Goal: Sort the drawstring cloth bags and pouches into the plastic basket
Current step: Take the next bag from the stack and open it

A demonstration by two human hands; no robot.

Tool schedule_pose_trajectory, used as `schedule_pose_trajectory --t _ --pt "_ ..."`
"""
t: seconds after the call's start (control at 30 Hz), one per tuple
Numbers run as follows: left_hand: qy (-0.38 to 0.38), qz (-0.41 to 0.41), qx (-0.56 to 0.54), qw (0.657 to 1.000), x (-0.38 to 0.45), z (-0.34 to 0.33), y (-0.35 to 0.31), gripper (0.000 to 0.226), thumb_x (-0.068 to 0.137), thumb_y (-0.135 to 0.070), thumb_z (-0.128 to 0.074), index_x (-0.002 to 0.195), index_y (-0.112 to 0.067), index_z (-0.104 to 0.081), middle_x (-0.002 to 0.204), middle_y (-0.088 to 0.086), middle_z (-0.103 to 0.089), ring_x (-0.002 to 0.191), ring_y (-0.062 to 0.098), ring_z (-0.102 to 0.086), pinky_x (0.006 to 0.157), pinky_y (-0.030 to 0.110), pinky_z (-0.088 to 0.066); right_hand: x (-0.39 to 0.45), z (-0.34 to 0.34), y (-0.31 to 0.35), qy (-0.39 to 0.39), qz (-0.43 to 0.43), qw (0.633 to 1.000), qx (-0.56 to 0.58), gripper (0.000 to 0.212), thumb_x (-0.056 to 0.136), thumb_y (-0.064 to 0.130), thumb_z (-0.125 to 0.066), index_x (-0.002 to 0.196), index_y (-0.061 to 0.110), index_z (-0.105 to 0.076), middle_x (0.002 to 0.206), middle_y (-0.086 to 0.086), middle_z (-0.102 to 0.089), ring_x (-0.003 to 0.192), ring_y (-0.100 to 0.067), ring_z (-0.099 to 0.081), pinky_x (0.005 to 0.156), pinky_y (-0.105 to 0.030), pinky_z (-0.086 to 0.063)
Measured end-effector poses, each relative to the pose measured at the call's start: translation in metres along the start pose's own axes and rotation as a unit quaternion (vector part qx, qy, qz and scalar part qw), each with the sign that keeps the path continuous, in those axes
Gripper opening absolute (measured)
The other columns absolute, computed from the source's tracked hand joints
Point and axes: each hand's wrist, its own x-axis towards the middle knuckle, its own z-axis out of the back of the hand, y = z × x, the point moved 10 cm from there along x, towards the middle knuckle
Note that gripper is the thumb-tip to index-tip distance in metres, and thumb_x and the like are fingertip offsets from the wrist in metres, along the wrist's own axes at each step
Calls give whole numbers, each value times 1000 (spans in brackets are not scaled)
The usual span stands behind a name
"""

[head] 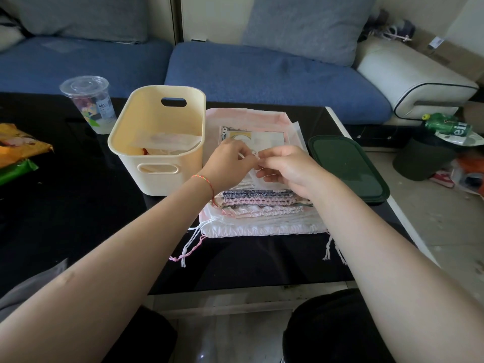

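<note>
White pouch (258, 176) pinched by both hands (258, 163) atop the stack (262, 205); next, likely transfer to basket (157, 142) at 9 o'clock.

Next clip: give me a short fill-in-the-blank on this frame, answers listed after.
1. The cream plastic basket stands to the ____ of the pile of pouches.
2. The left hand and right hand meet above the ____.
3. The dark green lid lies on the pile's ____ side.
4. The left wrist wears a ____.

Answers: left; pile; right; bracelet
</note>
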Motion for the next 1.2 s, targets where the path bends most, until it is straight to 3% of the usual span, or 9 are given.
schedule_pose_trajectory --t 0.1,0.17,0.27,0.37,0.43,0.57,0.7,0.9,1.2 --pt "16 6 -5 1000 0 -3 1 25 93 -20 -53 73 -6 -60 98 11 -55 93 28 -58 82 40 -50 1 3 2 -17 11 999 -49 14 94 0 -58 98 9 -67 84 -7 -72 72 -15 -66 75 -30 -55" --pt "20 -4 -2 1000 0 -4 1 34 92 -19 -54 69 6 -58 87 17 -56 90 29 -55 76 39 -50 2 10 3 -44 23 994 -101 14 94 2 -59 93 13 -67 83 -6 -71 70 -13 -66 78 -32 -56" --pt "15 -31 29 999 -1 -2 -1 44 91 -15 -56 51 -14 -38 63 -1 -41 80 21 -42 69 24 -31 4 21 3 -77 32 985 -152 11 93 7 -62 90 15 -69 85 -8 -73 69 -13 -67 77 -30 -55" --pt "0 -52 61 997 -1 0 5 32 91 -14 -58 63 -15 -44 76 0 -45 84 18 -42 74 19 -30 6 30 0 -103 37 972 -210 12 93 8 -59 92 13 -70 85 -8 -74 77 -20 -71 80 -33 -55" --pt "4 -52 96 994 -1 -2 10 19 93 -15 -55 74 -14 -50 86 6 -48 83 23 -48 76 27 -38 6 34 2 -115 43 956 -266 16 96 10 -55 92 10 -71 87 -8 -73 83 -24 -70 80 -36 -54" --pt "26 -11 191 981 -3 -6 22 14 96 -22 -45 85 -17 -52 86 2 -53 79 26 -51 67 31 -43 7 32 6 -114 59 922 -366 25 98 9 -47 101 -10 -63 92 -19 -63 74 -20 -51 69 -38 -48" --pt "46 0 233 971 -8 -11 27 14 95 -21 -43 82 -24 -48 86 0 -55 78 25 -53 65 27 -40 7 29 6 -122 70 894 -425 16 99 10 -43 94 4 -57 104 -8 -57 77 -19 -49 56 -28 -36" --pt "70 -3 285 956 -14 -13 24 16 93 -18 -41 81 -27 -49 87 -3 -51 78 24 -50 63 26 -34 5 20 10 -153 77 865 -472 17 98 15 -38 100 6 -53 103 -8 -56 90 -28 -55 79 -42 -50" --pt "68 3 346 936 -16 -11 24 17 95 -19 -42 103 -19 -56 104 3 -58 85 28 -56 69 31 -38 7 15 11 -131 95 878 -451 19 101 16 -36 104 7 -53 106 -8 -56 92 -26 -53 77 -38 -46"
